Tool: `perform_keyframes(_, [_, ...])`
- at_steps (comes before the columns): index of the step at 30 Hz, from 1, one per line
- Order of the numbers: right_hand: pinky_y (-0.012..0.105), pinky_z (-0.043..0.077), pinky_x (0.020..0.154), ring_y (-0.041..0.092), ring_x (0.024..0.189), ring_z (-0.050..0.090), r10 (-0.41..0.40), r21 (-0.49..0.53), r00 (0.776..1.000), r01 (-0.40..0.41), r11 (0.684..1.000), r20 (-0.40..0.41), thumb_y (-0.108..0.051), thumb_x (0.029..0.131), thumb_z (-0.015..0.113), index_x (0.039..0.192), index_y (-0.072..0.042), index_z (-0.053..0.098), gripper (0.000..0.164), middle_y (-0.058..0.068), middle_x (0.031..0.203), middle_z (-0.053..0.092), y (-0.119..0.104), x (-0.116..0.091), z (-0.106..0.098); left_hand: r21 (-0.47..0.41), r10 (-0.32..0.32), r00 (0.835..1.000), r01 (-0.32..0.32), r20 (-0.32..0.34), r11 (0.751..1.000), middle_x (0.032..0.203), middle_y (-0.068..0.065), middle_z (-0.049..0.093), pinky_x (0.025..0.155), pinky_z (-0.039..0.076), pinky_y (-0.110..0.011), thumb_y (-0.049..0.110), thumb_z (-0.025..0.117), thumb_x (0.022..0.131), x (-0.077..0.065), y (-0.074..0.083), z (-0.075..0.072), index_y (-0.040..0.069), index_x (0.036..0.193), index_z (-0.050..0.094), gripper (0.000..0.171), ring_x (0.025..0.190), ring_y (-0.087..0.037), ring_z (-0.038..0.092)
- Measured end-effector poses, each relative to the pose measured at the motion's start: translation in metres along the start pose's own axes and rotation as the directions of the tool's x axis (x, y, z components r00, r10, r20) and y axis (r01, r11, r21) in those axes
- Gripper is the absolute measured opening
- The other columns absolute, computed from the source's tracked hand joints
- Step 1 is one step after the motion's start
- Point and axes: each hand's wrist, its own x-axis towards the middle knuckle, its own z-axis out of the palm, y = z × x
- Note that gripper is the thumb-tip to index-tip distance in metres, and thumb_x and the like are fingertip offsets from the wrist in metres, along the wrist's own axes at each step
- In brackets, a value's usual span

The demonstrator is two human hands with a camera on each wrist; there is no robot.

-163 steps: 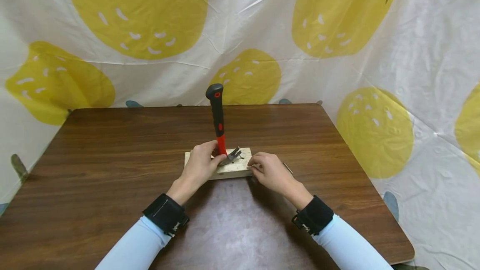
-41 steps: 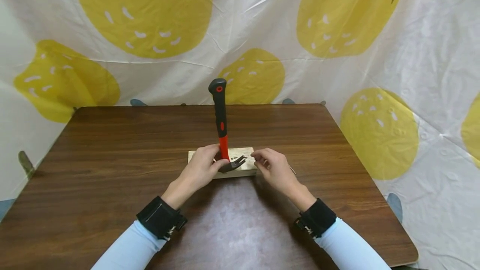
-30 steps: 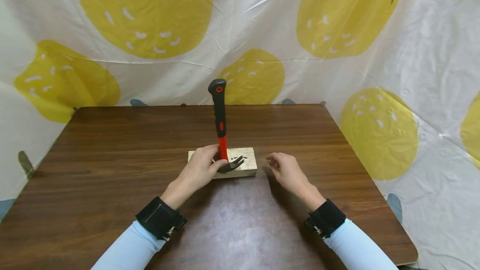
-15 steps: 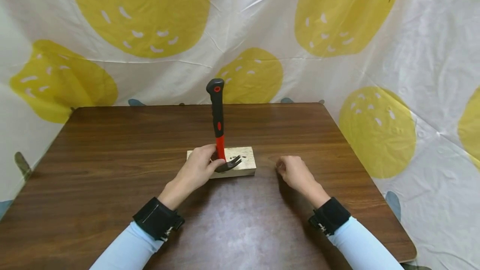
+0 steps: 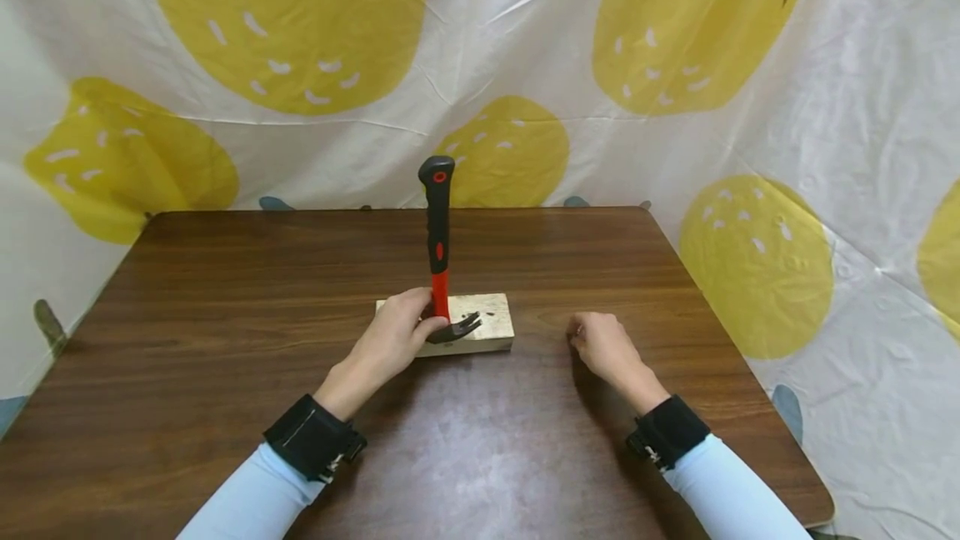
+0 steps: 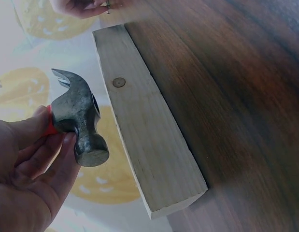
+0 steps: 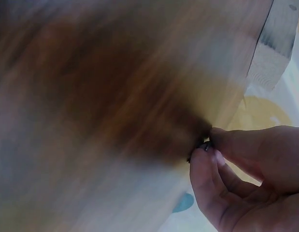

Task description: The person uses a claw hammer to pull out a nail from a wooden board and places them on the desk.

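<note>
My left hand (image 5: 392, 332) grips a claw hammer (image 5: 438, 223) by the red neck just above its head. The black handle stands nearly straight up, and the claw points right. The steel head (image 6: 76, 108) is over a pale wooden block (image 5: 498, 330), which lies flat on the table with dark marks on its top. To the right of the block, my right hand (image 5: 606, 350) is low over the table. Its thumb and fingertips pinch a small nail (image 7: 206, 146); the left wrist view shows the nail (image 6: 108, 6) as a thin shaft below the fingers.
The brown wood-grain table (image 5: 225, 315) extends all around the block. A white curtain (image 5: 480, 15) printed with yellow fruit hangs behind the table and along its right side.
My right hand has left the claw at the block and moved right, down towards the table. A thin nail seen by that hand earlier is now out of sight. The left hand keeps the hammer.
</note>
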Motion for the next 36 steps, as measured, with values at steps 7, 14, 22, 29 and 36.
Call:
perform_keyframes(7, [0.046,0.057,0.072,0.034,0.089,0.070,0.020,-0.008,1.000,-0.020,1.000,-0.014,0.003,0.093,0.071,0.101,-0.002,0.073,0.010,0.016,0.095,0.073,0.008,0.000,-0.004,-0.005,0.015,1.000,-0.015,-0.002,1.000,0.095,-0.010,0.068,0.078,0.055,-0.042,0.006,0.076,0.091,0.000,-0.001,-0.001,-0.001,0.103,0.068,0.016,0.086,-0.025,0.065])
perform_keyframes(14, [0.047,0.057,0.072,0.034,0.087,0.070,0.019,-0.006,1.000,-0.019,1.000,-0.021,0.002,0.092,0.071,0.101,-0.002,0.073,0.010,0.017,0.094,0.072,0.011,0.000,-0.005,-0.028,0.029,1.000,-0.029,-0.011,0.999,0.095,-0.009,0.065,0.077,0.055,-0.043,0.002,0.076,0.091,0.000,-0.002,-0.001,0.000,0.103,0.066,0.015,0.087,-0.026,0.065])
perform_keyframes(22, [0.046,0.055,0.068,0.030,0.080,0.067,-0.022,-0.037,0.998,0.020,0.999,-0.060,-0.002,0.090,0.075,0.098,-0.001,0.073,0.008,0.013,0.088,0.069,0.008,0.003,-0.008,-0.073,0.049,0.998,-0.053,-0.051,0.996,0.094,-0.007,0.066,0.078,0.055,-0.045,-0.002,0.078,0.087,0.000,-0.007,0.003,0.000,0.101,0.068,0.018,0.087,-0.024,0.066])
perform_keyframes(29, [0.046,0.055,0.072,0.031,0.086,0.066,-0.077,-0.012,0.989,0.077,0.997,-0.126,-0.008,0.091,0.077,0.104,-0.001,0.073,0.016,0.014,0.096,0.066,-0.011,0.005,-0.010,-0.100,0.073,0.994,-0.081,-0.078,0.992,0.100,-0.011,0.069,0.085,0.056,-0.046,-0.003,0.078,0.087,0.000,-0.007,0.002,-0.003,0.106,0.069,0.022,0.096,-0.029,0.069])
perform_keyframes(36, [0.044,0.054,0.077,0.027,0.088,0.065,-0.216,0.109,0.964,0.234,0.966,-0.157,-0.006,0.090,0.075,0.100,-0.002,0.073,0.011,0.009,0.094,0.067,-0.047,0.013,-0.014,-0.072,0.068,0.997,-0.070,-0.030,0.995,0.098,-0.011,0.067,0.083,0.055,-0.045,0.001,0.078,0.088,-0.001,-0.006,0.001,-0.001,0.103,0.068,0.018,0.092,-0.028,0.068])
